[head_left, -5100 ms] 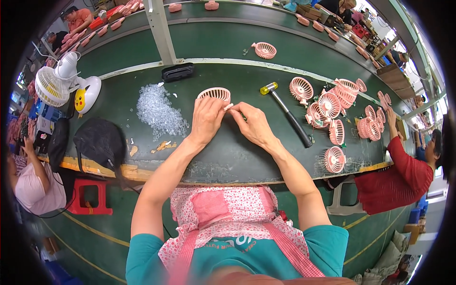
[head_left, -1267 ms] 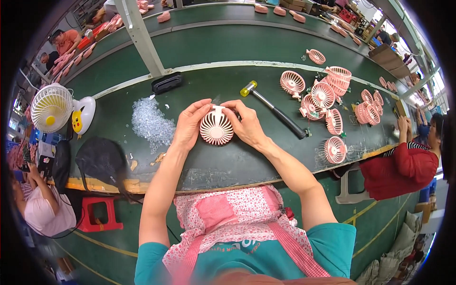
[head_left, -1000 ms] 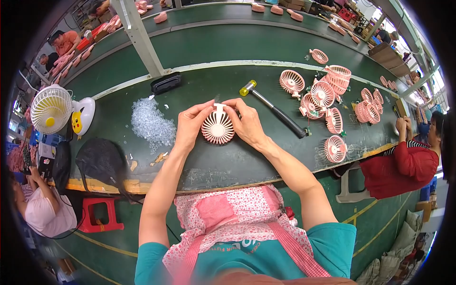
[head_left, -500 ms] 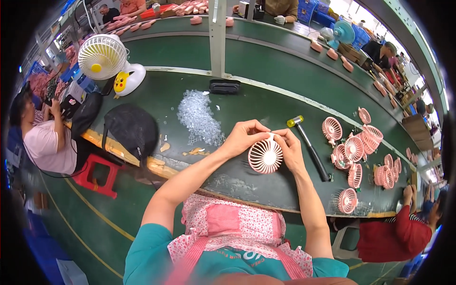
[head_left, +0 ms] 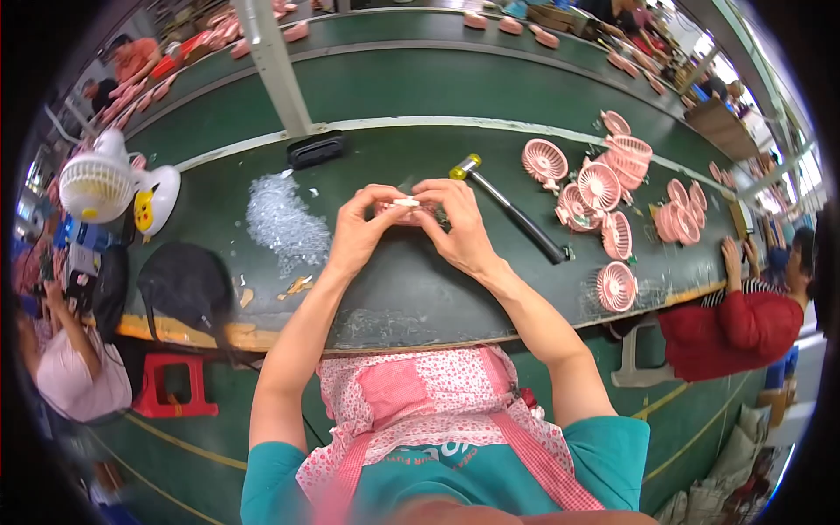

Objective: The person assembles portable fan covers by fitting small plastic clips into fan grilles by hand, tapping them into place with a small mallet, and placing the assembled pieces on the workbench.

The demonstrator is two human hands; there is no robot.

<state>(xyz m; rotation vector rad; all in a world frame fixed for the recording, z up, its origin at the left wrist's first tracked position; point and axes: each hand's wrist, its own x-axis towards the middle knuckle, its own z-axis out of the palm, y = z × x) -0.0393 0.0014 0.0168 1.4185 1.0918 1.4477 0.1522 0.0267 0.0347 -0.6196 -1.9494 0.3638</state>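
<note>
Just above the bench, a pink fan grille (head_left: 408, 213) is held between both hands, tipped so its pale neck end shows and its slotted face is mostly hidden. My left hand (head_left: 361, 229) grips it from the left side, thumb and fingers closed on the rim. From the right, my right hand (head_left: 458, 229) pinches the other side the same way. Right of my hands lies a hammer (head_left: 512, 208) with a yellow head and black handle. Beyond it sits a group of pink fan grilles (head_left: 600, 186), several stacked or leaning together.
A heap of small clear plastic pieces (head_left: 284, 220) lies left of my hands. Farther left are a black bag (head_left: 185, 284) and a white desk fan (head_left: 96, 185). A black tray (head_left: 317, 150) rests by the metal post. Co-workers sit at both sides.
The grille has been turned from face-up to edge-on between my hands. Both hands have drawn closer around it. The whole view has shifted toward the right.
</note>
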